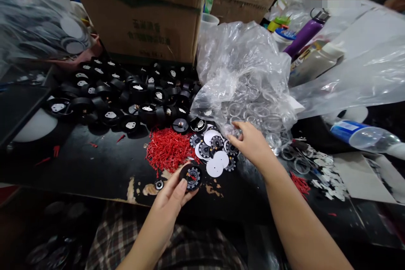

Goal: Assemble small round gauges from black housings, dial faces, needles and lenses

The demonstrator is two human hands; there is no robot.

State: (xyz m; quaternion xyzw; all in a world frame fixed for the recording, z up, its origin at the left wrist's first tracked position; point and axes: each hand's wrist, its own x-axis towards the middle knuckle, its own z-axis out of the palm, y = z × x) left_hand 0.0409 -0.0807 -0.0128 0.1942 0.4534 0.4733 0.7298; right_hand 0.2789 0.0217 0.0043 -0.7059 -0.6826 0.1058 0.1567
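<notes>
A round black gauge [191, 176] with a dial face and a red needle is held in my left hand [173, 194], its thumb on the rim. My right hand [248, 142] reaches to the front edge of a plastic bag [243, 67] of clear rings, thumb and forefinger curved toward each other; what lies between the fingertips is too small to tell. Beside that hand lie dial discs [216, 167], some white side up, some printed side up. Left of the discs is a heap of red needles [167, 150]. Many black round housings [137, 87] stand behind it.
Cardboard boxes [142, 17] rise at the back. A purple bottle [306, 33] leans at the back right. At the right are a plastic bottle [368, 136], an open white box [363, 177] and small white parts [330, 179]. A small round part [159, 184] lies near the table's front edge.
</notes>
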